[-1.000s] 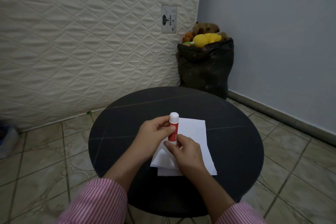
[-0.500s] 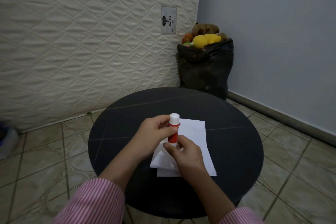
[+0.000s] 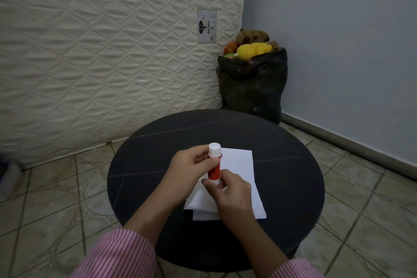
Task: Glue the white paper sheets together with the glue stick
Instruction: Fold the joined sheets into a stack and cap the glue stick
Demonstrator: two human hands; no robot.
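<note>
A red glue stick (image 3: 214,170) with a white cap stands upright above the white paper sheets (image 3: 239,165), which lie stacked and slightly askew on the round black table (image 3: 158,165). My left hand (image 3: 188,169) grips the stick near its cap, thumb and fingers around the upper part. My right hand (image 3: 228,194) pinches the stick's lower end. The cap sits on the stick. Both hands cover the near left part of the sheets.
A quilted white mattress (image 3: 101,52) leans against the wall behind the table. A black bag (image 3: 252,88) full of plush toys stands in the corner by the blue wall. Tiled floor surrounds the table.
Both hands keep hold of the glue stick. The right hand's fingers have shifted slightly at the stick's base; the stick stays upright over the sheets.
</note>
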